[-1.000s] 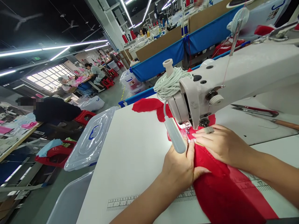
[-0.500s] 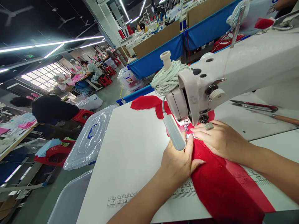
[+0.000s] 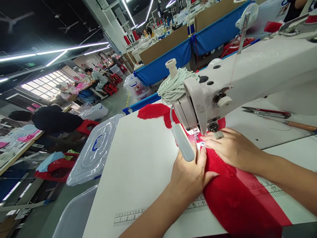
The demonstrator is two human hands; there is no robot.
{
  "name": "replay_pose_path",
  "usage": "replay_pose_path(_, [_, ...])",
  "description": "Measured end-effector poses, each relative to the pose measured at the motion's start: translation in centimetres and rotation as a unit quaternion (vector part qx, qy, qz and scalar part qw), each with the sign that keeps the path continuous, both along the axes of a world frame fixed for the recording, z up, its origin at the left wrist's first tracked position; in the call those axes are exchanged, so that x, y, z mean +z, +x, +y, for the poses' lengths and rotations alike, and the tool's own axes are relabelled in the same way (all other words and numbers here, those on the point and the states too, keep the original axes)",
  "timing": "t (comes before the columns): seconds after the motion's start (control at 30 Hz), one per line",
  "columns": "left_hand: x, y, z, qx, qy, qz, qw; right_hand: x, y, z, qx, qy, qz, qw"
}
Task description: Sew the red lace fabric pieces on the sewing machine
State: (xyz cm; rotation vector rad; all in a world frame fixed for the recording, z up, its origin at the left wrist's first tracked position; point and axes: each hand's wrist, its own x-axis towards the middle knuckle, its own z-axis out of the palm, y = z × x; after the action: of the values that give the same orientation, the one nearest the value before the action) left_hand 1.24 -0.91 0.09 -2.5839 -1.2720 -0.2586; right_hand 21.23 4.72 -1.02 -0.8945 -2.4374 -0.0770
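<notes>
Red fabric (image 3: pixel 232 201), with a sheer strip along its right side, runs under the needle area of a white sewing machine (image 3: pixel 269 59) and drapes over the table's front edge. My left hand (image 3: pixel 188 173) rests on its left edge, fingers stretched toward the presser foot (image 3: pixel 196 135) and thumb spread aside; a small lamp (image 3: pixel 183 142) covers part of the fingers. Flat on the fabric, right of the foot, lies my right hand (image 3: pixel 237 147), fingers extended and fingertips partly behind the machine's knob. A small white label (image 3: pixel 200 144) shows on the fabric between both hands' fingertips.
Thread snips (image 3: pixel 267 112) and a wooden-handled tool (image 3: pixel 299 126) lie on the machine bed at right. Red pieces (image 3: pixel 153 111) sit behind the needle. A printed ruler (image 3: pixel 131 215) runs along the table front. Lidded plastic bins (image 3: pixel 96 148) stand left of the table.
The label between my fingertips shows more clearly. My hands stay nearly in place on the fabric, and the whole view has shifted slightly.
</notes>
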Motion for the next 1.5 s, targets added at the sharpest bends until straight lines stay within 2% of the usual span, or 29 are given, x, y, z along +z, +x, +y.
replay_pose_path(0.37, [0.3,0.2,0.1,0.008,0.000,0.035,0.999,-0.5,0.1,0.4,0.019,0.009,0.023,1.000])
replay_pose_path(0.63, [0.5,-0.1,0.4,-0.001,0.001,0.011,1.000,-0.3,0.0,0.4,0.007,0.015,0.014,1.000])
replay_pose_path(0.77, [0.5,-0.4,0.9,-0.002,-0.034,-0.045,0.998,-0.2,-0.2,0.5,-0.005,-0.005,0.012,1.000])
replay_pose_path(0.87, [0.5,-0.7,1.4,-0.021,-0.026,-0.135,0.990,0.2,-0.3,0.4,-0.012,-0.004,0.028,1.000])
replay_pose_path(0.97, [0.9,-1.2,2.3,0.033,-0.048,-0.247,0.967,0.5,-0.1,0.5,-0.013,0.040,0.043,0.998])
replay_pose_path(1.03, [1.5,-1.8,3.4,0.104,-0.120,-0.254,0.954,0.3,0.2,0.9,-0.028,0.071,0.052,0.996])
replay_pose_path(1.1, [2.3,-2.7,4.9,0.150,-0.198,-0.209,0.946,0.0,0.3,1.3,-0.051,0.086,0.064,0.993])
replay_pose_path(1.2, [3.5,-4.2,8.0,0.172,-0.262,-0.165,0.935,-0.4,0.1,1.7,-0.086,0.097,0.092,0.987])
replay_pose_path(1.3, [4.1,-5.4,11.7,0.202,-0.313,-0.136,0.918,-0.2,-0.3,1.7,-0.112,0.055,0.122,0.985])
replay_pose_path(1.4, [3.7,-6.0,15.4,0.260,-0.292,-0.146,0.909,0.1,-0.6,1.8,-0.120,0.013,0.140,0.983])
replay_pose_path(1.5, [2.7,-6.2,18.2,0.328,-0.203,-0.202,0.900,0.0,-0.5,2.4,-0.097,0.037,0.120,0.987])
